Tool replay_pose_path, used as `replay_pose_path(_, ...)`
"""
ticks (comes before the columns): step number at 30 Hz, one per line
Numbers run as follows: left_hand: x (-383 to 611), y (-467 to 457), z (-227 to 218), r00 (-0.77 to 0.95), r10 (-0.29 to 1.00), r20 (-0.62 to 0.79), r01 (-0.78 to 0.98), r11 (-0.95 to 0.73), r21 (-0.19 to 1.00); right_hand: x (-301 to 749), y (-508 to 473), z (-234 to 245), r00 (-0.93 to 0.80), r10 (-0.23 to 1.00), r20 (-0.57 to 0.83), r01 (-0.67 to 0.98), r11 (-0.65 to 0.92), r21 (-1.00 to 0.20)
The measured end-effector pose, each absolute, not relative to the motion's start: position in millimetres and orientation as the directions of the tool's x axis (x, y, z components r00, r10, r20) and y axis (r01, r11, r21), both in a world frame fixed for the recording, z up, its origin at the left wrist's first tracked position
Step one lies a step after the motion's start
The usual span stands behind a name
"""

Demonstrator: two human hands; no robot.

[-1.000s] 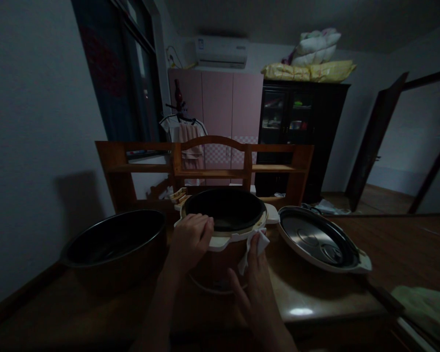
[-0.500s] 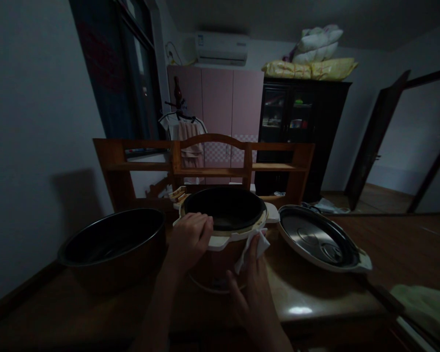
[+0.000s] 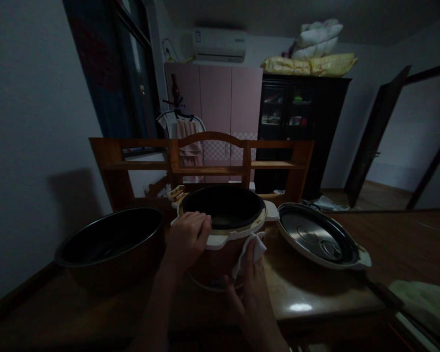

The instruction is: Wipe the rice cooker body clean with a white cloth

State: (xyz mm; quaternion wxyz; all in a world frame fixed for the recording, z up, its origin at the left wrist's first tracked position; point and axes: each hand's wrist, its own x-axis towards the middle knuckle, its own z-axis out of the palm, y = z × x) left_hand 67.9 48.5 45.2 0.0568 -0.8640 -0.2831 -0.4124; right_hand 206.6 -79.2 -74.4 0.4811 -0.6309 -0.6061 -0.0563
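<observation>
An electric cooker with a pale rim and a dark, round inside stands on the table in front of me. My left hand is closed over the front left of its rim, fingers curled over the edge. Against the cooker's front right side, just below the rim, my right hand presses a crumpled white tissue. The thumb of that hand is spread away from the fingers. To the left sits a dark inner pot. The cooker's round lid lies inner side up to the right.
A wooden shelf frame rises behind the cooker along the table. Pale green cloth lies at the lower right. The wall is close on the left. Farther back are a pink wardrobe and a dark cabinet.
My right hand has slid slightly down and left along the cooker's side with the tissue. The left hand keeps its place on the rim. The view has shifted a little.
</observation>
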Motion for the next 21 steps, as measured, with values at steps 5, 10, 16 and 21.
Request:
replay_pose_path(5, 67.5, 47.5, 45.1, 0.501, 0.433, 0.749, 0.533, -0.836, 0.127, 210.3, -77.5, -69.8, 0.280, 0.708, 0.648, 0.796, 0.207, -0.569)
replay_pose_path(10, 67.7, 48.6, 44.6, 0.501, 0.438, 0.747, 0.519, -0.842, 0.146, 218.7, -74.3, -53.7, 0.336, 0.682, 0.649, 0.740, 0.235, -0.631)
replay_pose_path(16, 68.2, 50.0, 44.4, 0.501, 0.448, 0.740, 0.513, -0.843, 0.163, 222.4, -73.7, -51.0, 0.333, 0.685, 0.648, 0.749, 0.226, -0.623)
replay_pose_path(21, 67.8, 48.6, 44.6, 0.508, 0.455, 0.731, 0.517, -0.840, 0.164, 218.2, -74.6, -57.0, 0.347, 0.685, 0.641, 0.729, 0.233, -0.644)
